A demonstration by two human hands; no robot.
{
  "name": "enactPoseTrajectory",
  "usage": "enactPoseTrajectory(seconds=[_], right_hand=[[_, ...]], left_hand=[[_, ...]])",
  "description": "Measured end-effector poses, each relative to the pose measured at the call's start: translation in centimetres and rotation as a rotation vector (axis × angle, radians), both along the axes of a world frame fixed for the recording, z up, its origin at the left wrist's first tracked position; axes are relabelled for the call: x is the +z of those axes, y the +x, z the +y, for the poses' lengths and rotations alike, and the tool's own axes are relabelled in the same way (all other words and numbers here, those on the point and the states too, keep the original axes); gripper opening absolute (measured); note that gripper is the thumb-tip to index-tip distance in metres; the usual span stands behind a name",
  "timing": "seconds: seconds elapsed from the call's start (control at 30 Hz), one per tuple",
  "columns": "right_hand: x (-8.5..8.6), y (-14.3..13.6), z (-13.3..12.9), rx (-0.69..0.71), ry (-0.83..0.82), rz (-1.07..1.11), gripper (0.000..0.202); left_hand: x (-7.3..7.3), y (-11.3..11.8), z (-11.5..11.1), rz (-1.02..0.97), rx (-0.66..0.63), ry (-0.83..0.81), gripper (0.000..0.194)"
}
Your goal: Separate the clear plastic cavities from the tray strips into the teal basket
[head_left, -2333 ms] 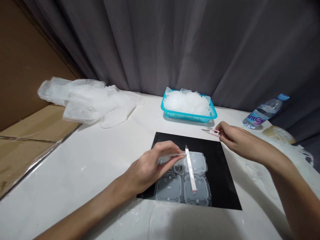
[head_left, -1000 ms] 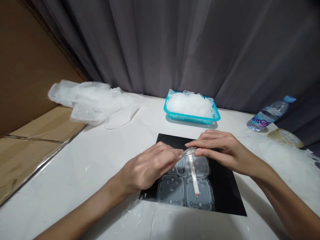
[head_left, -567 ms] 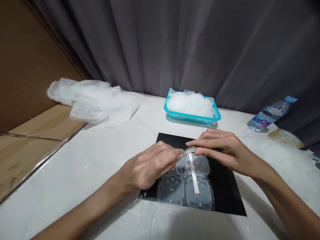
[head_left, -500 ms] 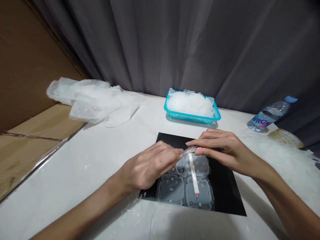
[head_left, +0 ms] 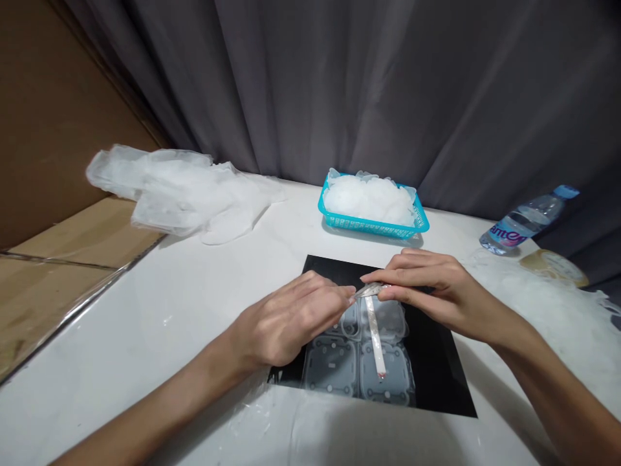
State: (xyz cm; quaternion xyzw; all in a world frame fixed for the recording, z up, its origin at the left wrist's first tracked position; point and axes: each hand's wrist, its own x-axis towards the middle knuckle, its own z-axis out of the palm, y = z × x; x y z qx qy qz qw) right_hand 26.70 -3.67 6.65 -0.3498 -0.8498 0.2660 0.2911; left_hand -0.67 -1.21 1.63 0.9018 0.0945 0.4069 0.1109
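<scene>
A thin whitish strip (head_left: 375,340) hangs down over translucent rounded plastic pieces (head_left: 331,366), which lie on a black sheet (head_left: 436,362). At the strip's upper end is a small crumpled bit. My left hand (head_left: 295,317) is closed, its fingertips pinching the left side of that bit. From the right, my right hand (head_left: 431,285) pinches the same bit between thumb and fingers. The two hands nearly meet above the upper part of the sheet. My left hand hides part of the upper left plastic piece.
Behind the sheet stands a blue basket (head_left: 373,228) of white translucent pieces. A plastic bottle (head_left: 526,223) leans at the right, near a pile of clear film (head_left: 557,323). White sheets (head_left: 189,194) lie at the back left, beside cardboard (head_left: 72,239).
Both hands hold almost the same pose around the strip's upper end. The view has shifted very slightly.
</scene>
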Motion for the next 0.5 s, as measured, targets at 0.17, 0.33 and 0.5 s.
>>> enactPoseTrajectory(seconds=[0.17, 0.33, 0.5], right_hand=[[0.01, -0.11, 0.08, 0.000, 0.002, 0.002, 0.028], [-0.19, -0.15, 0.18, 0.006, 0.012, 0.008, 0.028], [-0.02, 0.08, 0.22, -0.032, 0.016, 0.017, 0.026]], left_hand=[[0.30, 0.01, -0.08, 0.005, 0.001, -0.006, 0.034], [0.21, -0.04, -0.17, 0.014, 0.006, -0.003, 0.038], [0.03, -0.09, -0.20, 0.005, 0.024, -0.026, 0.038]])
